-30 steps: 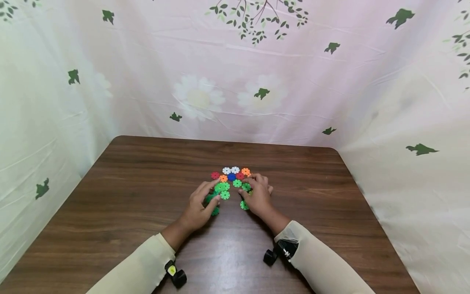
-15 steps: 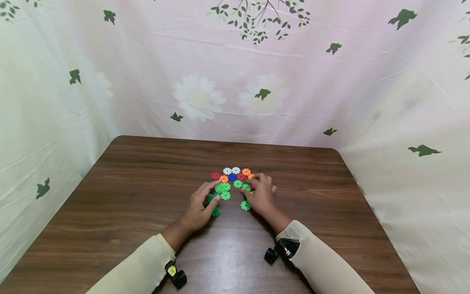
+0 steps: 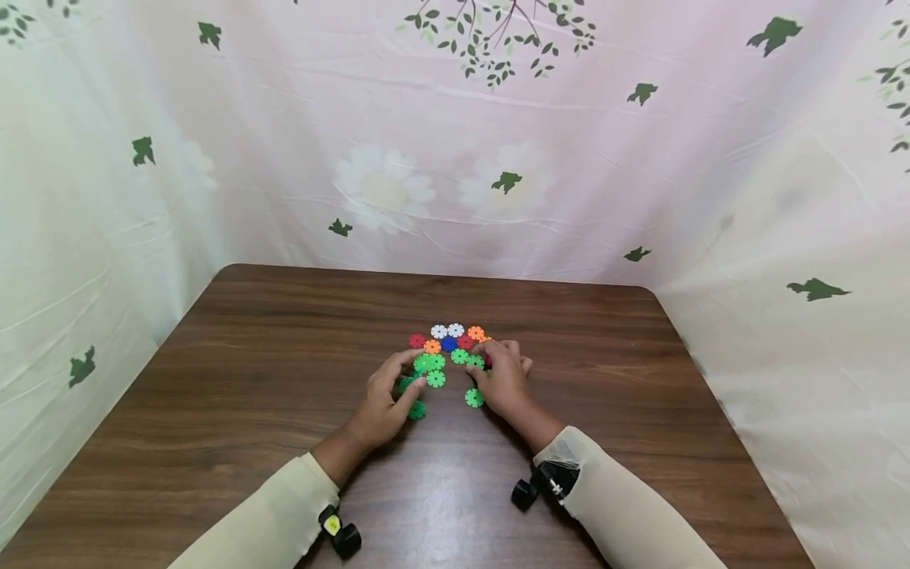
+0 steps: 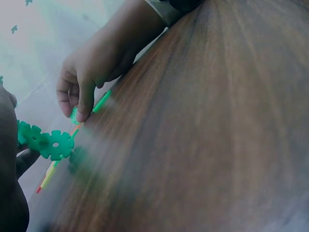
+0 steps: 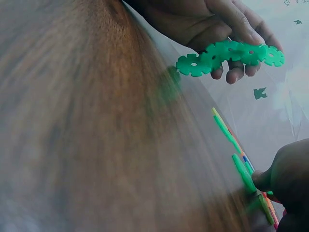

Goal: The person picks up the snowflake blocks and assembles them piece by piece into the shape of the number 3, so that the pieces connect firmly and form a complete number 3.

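Observation:
My left hand (image 3: 380, 405) grips a short chain of green notched building discs (image 5: 231, 53), linked edge into edge and tilted up off the table in the right wrist view. Its thumb and fingers lie along the chain, which also shows beside the dark hand in the left wrist view. Across from it, my right hand (image 3: 503, 379) has thumb and fingertips low at the table, pinching a green disc (image 4: 74, 115). Part of that disc is hidden by the fingers. Between the hands lie loose green discs (image 3: 436, 379), and another green disc (image 3: 474, 397) lies below the right thumb.
Behind the hands, two white discs (image 3: 456, 330), a blue disc (image 3: 449, 344) and several red and orange discs lie flat in a cluster. The brown wooden table (image 3: 235, 379) is bounded by a printed cloth (image 3: 426, 245) at the back and sides.
My right hand has shifted slightly, its fingertips now closer around the green disc. The left hand keeps its place with the green chain.

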Available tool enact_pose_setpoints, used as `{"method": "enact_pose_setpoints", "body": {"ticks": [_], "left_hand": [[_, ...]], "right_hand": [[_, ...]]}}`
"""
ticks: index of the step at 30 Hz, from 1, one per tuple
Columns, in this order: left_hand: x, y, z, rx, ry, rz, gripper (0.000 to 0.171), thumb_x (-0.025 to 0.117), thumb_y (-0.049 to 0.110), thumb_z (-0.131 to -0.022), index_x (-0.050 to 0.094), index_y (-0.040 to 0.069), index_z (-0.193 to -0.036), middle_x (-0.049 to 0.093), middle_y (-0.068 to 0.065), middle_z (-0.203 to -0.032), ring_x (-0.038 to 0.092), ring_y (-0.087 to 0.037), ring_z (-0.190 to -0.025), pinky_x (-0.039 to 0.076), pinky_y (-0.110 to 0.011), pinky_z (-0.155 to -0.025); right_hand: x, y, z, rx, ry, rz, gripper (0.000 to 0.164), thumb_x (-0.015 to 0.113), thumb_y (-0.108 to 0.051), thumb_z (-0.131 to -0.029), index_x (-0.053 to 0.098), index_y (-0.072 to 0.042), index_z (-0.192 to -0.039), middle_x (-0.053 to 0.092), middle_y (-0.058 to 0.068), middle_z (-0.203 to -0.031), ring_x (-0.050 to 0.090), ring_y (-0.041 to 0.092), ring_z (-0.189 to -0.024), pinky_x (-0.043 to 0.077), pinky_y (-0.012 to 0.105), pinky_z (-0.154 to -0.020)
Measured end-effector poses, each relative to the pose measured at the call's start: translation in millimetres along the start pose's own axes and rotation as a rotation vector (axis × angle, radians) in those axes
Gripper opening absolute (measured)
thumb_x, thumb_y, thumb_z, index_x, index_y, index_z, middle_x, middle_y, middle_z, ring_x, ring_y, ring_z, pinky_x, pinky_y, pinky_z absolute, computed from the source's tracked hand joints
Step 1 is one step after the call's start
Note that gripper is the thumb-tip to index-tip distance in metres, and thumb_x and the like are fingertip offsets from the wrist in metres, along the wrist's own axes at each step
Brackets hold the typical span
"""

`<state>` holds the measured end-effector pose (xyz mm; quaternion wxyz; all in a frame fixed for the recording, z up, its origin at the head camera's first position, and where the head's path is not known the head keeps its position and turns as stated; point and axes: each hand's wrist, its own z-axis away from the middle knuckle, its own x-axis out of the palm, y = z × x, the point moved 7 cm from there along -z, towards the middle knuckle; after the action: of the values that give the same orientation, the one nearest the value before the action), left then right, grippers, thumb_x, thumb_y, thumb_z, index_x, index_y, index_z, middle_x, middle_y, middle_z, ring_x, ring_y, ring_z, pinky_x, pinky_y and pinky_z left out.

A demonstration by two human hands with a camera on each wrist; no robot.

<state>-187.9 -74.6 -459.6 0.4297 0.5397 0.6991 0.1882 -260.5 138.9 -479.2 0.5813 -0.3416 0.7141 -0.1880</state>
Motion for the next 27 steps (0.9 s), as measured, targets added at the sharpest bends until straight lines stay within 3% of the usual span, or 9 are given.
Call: {"method": "enact_pose_setpoints", "body": {"ticks": [4,10,14,18,21,25,27], "left_hand": [[-0.3,0.0,0.1,-0.018,0.006,0.003,0.044,0.068,0.001,-0.106,0.057,0.001,-0.148,0.072,-0.015,-0.125,0.067,-0.022,-0.104,0.06,-0.036,-0.09],[-0.9,0.8,-0.3,-0.048,-0.006,0.024,0.044,0.068,0.002,-0.106,0.055,-0.001,-0.148,0.072,-0.016,-0.125,0.07,-0.025,-0.103,0.061,-0.033,-0.088],[-0.5,-1.3,-0.7,-0.06,-0.016,0.036,0.046,0.068,0.002,-0.107,0.053,-0.001,-0.149,0.072,-0.018,-0.129,0.072,-0.025,-0.105,0.063,-0.031,-0.088],[0.6,-2.4,-0.9,-0.046,-0.02,0.037,0.048,0.069,0.001,-0.105,0.052,-0.003,-0.15,0.074,-0.024,-0.122,0.072,-0.025,-0.102,0.063,-0.031,-0.087],[1.2,-2.6,-0.5,-0.031,-0.022,0.032,0.053,0.069,-0.001,-0.104,0.049,-0.005,-0.153,0.073,-0.027,-0.13,0.073,-0.032,-0.102,0.064,-0.037,-0.09],[1.4,-1.1,-0.2,-0.012,-0.028,-0.001,0.059,0.069,-0.001,-0.104,0.047,-0.003,-0.159,0.062,-0.024,-0.153,0.071,-0.038,-0.121,0.062,-0.052,-0.1],[1.3,0.0,-0.3,-0.007,-0.032,-0.017,0.059,0.069,0.0,-0.104,0.049,-0.001,-0.159,0.061,-0.024,-0.155,0.068,-0.036,-0.128,0.06,-0.057,-0.103]], "right_hand": [[0.1,-1.7,1.1,-0.034,0.008,-0.004,0.019,0.085,-0.013,-0.096,0.078,-0.013,-0.113,0.072,0.007,-0.095,0.054,0.029,-0.116,0.027,0.055,-0.099],[-1.1,-5.7,2.9,-0.113,0.038,-0.028,0.018,0.079,-0.009,-0.1,0.08,-0.011,-0.118,0.075,0.005,-0.096,0.059,0.025,-0.1,0.027,0.046,-0.091],[-4.0,-11.9,3.6,-0.221,0.092,-0.069,0.021,0.077,-0.006,-0.101,0.08,-0.007,-0.121,0.071,0.005,-0.088,0.06,0.019,-0.082,0.029,0.041,-0.086],[-8.1,-19.0,6.0,-0.323,0.139,-0.106,0.025,0.077,-0.002,-0.099,0.08,-0.004,-0.124,0.066,0.005,-0.081,0.054,0.013,-0.07,0.031,0.039,-0.082],[-9.2,-21.6,7.7,-0.361,0.145,-0.12,0.031,0.079,-0.001,-0.097,0.079,-0.002,-0.128,0.07,0.007,-0.087,0.052,0.012,-0.07,0.034,0.039,-0.083],[-8.1,-25.1,10.0,-0.413,0.115,-0.123,0.038,0.079,0.0,-0.096,0.075,0.0,-0.133,0.077,0.013,-0.104,0.056,0.014,-0.074,0.037,0.041,-0.086],[-7.8,-27.9,11.0,-0.455,0.106,-0.119,0.039,0.079,0.003,-0.095,0.074,0.001,-0.134,0.079,0.015,-0.11,0.059,0.016,-0.076,0.041,0.041,-0.085]]}}
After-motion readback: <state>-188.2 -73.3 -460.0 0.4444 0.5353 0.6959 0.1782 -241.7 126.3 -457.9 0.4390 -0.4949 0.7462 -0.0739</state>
